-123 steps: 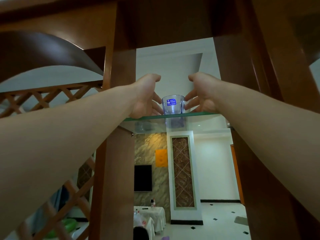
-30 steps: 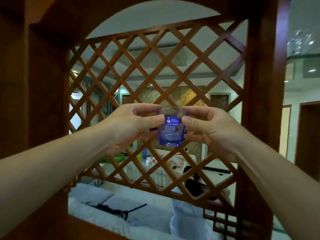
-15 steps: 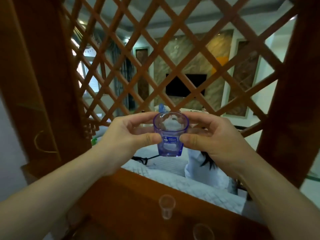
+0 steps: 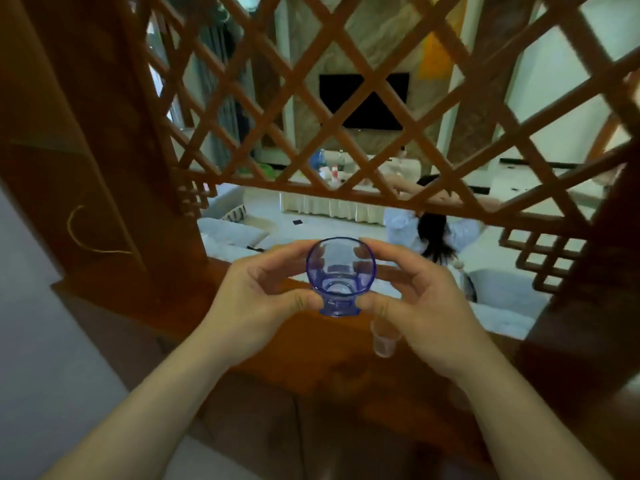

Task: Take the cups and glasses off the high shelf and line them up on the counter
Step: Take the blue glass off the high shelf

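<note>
**Blue glass held over the worktop, ready to be set down**

The fingers (image 4: 304, 301) of the left hand (image 4: 256, 303) and those of the right hand (image 4: 426, 306) pinch one blue glass (image 4: 341, 275) between them. The two thumbs press near its thick foot, and the other fingertips lie against the far wall, where they show through the glass. It is held upright in the air, mouth toward the camera, above the wooden worktop (image 4: 277, 358) and not touching it.

I judge this to be the carrying-down step: the glass is off the shelf and not yet placed. A small clear cup (image 4: 383, 342) stands on the worktop just beside and below the right hand, partly hidden by it. The next move calls for lowering the blue glass next to this cup, in line with it, without knocking it.

The blue glass is smooth and transparent, with a round wide rim and a narrower, heavy base. The worktop is dark, polished wood. Behind it rises a wooden lattice (image 4: 346, 98) of crossing diagonal bars.
</note>
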`<move>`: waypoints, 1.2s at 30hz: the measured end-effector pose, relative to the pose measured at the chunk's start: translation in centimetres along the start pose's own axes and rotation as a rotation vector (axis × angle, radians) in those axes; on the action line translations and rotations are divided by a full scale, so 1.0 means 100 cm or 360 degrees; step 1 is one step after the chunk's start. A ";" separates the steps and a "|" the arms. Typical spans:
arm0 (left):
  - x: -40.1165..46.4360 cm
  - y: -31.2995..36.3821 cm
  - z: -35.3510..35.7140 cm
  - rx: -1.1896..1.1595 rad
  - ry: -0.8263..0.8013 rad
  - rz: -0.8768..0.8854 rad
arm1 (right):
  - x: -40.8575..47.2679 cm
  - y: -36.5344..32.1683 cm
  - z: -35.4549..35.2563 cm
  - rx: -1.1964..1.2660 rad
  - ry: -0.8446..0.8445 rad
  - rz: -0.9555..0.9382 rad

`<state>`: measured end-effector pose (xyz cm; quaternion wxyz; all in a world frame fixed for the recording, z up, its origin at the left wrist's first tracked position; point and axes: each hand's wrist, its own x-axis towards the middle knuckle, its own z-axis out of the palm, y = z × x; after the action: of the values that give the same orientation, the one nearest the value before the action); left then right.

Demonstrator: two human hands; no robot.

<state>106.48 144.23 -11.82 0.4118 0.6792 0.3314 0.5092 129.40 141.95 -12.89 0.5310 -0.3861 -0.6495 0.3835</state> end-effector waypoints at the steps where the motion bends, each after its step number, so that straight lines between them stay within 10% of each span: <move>1: -0.005 -0.008 -0.012 -0.0013 -0.0003 -0.0001 | -0.003 0.006 0.016 0.0067 0.0029 0.0014; 16: -0.051 -0.108 -0.151 -0.0156 -0.0347 -0.0213 | -0.027 0.084 0.197 0.0257 0.0416 0.0113; 36: 0.025 -0.245 -0.036 -0.0180 -0.0488 -0.0637 | -0.002 0.208 0.087 0.0433 0.0474 0.0638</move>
<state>102.92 158.00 -32.25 0.5871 0.6452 0.3640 0.3264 122.80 149.51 -33.14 0.5810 -0.4842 -0.4177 0.5035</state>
